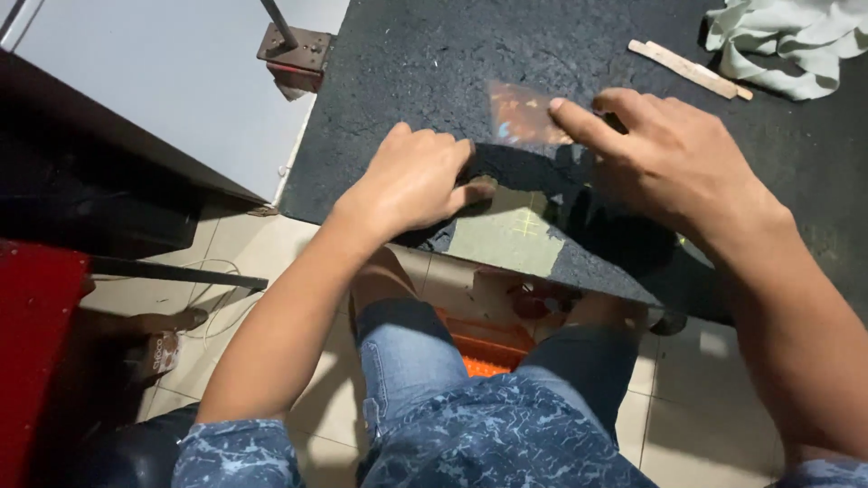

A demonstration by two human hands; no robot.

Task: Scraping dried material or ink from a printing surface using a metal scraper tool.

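Blue patterned cloth [470, 434] on the person's lap fills the bottom of my view, with two knees in blue shorts just past it. Beyond the knees I see one black table [434, 63], and I will use it as my landmark.

At the near edge of the table lies one thin clear sheet [520, 136]. Part of it shines with orange and blue colours, and part of it looks pale green with small yellow marks.

Two hands work on that sheet. One left hand [411, 181] is curled, with its thumb and fingers pinching the near part of the sheet at the table edge. One right hand [669, 158] is spread flat, and its pointing finger presses down on the shiny part.

At the far right corner of the table I count two wooden sticks [692, 68] lying side by side, touching one pale green rag [791, 41].

Off the table's left side sits one metal bracket [294, 54].
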